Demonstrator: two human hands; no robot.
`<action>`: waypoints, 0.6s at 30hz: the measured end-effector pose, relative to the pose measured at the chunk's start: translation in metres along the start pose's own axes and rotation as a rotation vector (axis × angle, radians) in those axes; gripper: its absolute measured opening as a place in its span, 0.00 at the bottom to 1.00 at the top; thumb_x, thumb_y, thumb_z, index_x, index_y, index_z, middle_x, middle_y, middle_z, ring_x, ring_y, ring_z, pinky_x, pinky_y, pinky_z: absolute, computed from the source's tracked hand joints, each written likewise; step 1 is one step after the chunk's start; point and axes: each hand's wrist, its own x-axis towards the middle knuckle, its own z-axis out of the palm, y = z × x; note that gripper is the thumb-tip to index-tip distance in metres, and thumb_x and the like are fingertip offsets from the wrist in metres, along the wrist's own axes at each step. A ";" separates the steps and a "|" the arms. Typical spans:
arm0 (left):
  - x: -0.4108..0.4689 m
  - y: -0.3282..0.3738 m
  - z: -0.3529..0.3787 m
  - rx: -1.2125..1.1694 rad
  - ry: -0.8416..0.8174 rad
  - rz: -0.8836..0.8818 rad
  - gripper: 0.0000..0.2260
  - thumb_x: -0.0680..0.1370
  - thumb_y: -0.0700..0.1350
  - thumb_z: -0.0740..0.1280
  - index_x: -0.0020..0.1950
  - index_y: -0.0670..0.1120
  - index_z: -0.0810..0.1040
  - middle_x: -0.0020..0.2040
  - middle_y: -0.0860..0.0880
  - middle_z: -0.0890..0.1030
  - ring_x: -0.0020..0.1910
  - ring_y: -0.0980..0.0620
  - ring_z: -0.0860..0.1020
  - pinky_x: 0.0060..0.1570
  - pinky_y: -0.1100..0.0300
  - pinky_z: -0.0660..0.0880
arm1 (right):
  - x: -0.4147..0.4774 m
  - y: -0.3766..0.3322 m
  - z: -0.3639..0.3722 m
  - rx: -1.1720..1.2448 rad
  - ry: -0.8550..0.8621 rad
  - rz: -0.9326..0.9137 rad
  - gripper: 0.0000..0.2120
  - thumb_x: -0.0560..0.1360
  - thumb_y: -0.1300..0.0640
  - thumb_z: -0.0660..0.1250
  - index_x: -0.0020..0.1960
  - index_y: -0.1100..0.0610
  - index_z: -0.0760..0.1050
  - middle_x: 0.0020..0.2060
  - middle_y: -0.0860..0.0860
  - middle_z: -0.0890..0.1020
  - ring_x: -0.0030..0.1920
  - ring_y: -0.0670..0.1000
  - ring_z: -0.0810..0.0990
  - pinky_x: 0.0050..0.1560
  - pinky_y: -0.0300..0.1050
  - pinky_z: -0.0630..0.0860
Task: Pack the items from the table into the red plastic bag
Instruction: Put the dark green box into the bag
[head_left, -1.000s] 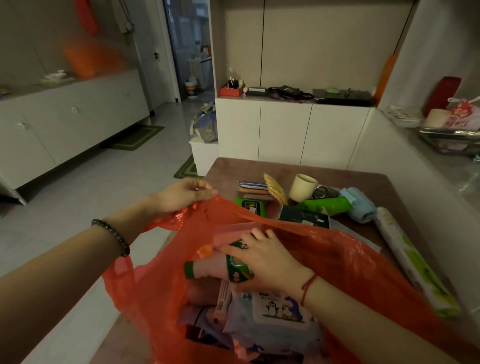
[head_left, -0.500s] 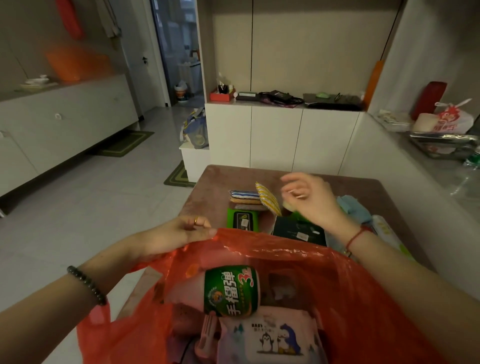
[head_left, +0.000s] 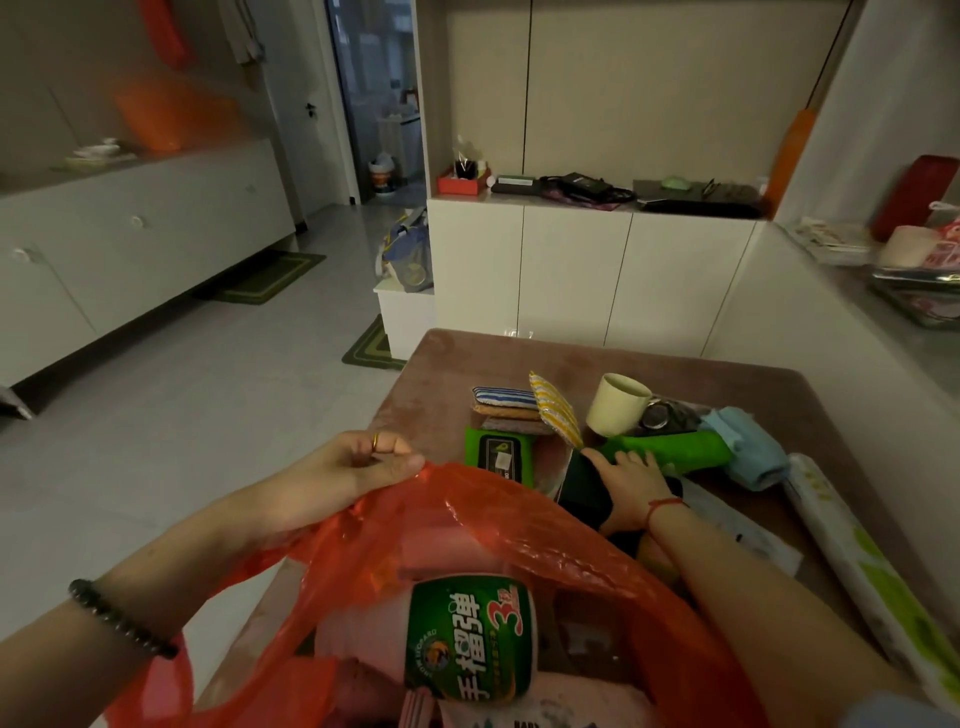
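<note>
The red plastic bag (head_left: 498, 540) hangs open at the table's near edge. My left hand (head_left: 358, 467) pinches its rim at the upper left. Inside lies a pink bottle with a green label (head_left: 470, 639) among other packs. My right hand (head_left: 631, 480) rests flat on a dark box (head_left: 584, 486) just beyond the bag, fingers touching the green cylinder (head_left: 670, 452). Further back lie a green wipes pack (head_left: 498, 457), a stack of sponges (head_left: 506, 405), a yellow striped pouch (head_left: 556, 408), a cream mug (head_left: 618, 405) and a blue cloth (head_left: 748, 452).
A long white-green roll (head_left: 872, 561) lies along the brown table's (head_left: 467, 358) right side beside white paper (head_left: 737, 525). White cabinets (head_left: 571, 270) stand behind the table, a grey counter (head_left: 883, 322) with clutter to the right, open tiled floor to the left.
My right hand left the pink bottle in the bag, rose over the table, then came down onto the dark box. My left hand kept its hold on the bag rim.
</note>
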 end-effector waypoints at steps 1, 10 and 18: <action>-0.001 0.002 0.001 0.013 0.018 -0.003 0.23 0.64 0.60 0.71 0.42 0.40 0.76 0.30 0.48 0.79 0.28 0.54 0.76 0.27 0.67 0.72 | -0.003 -0.002 -0.003 0.046 0.031 0.007 0.53 0.61 0.41 0.74 0.74 0.47 0.44 0.65 0.58 0.68 0.66 0.59 0.66 0.70 0.58 0.56; -0.008 0.010 0.004 0.064 0.236 -0.041 0.08 0.78 0.44 0.62 0.40 0.44 0.75 0.21 0.54 0.74 0.18 0.59 0.69 0.19 0.68 0.68 | -0.142 -0.030 -0.148 1.334 0.736 -0.224 0.46 0.61 0.48 0.76 0.73 0.47 0.55 0.64 0.42 0.68 0.64 0.44 0.69 0.61 0.45 0.72; -0.016 0.021 0.008 0.187 0.393 -0.037 0.09 0.78 0.46 0.63 0.39 0.46 0.76 0.32 0.44 0.77 0.25 0.52 0.74 0.25 0.63 0.73 | -0.230 -0.095 -0.130 1.416 0.033 -0.592 0.26 0.66 0.56 0.74 0.60 0.41 0.71 0.54 0.42 0.81 0.55 0.42 0.79 0.54 0.41 0.78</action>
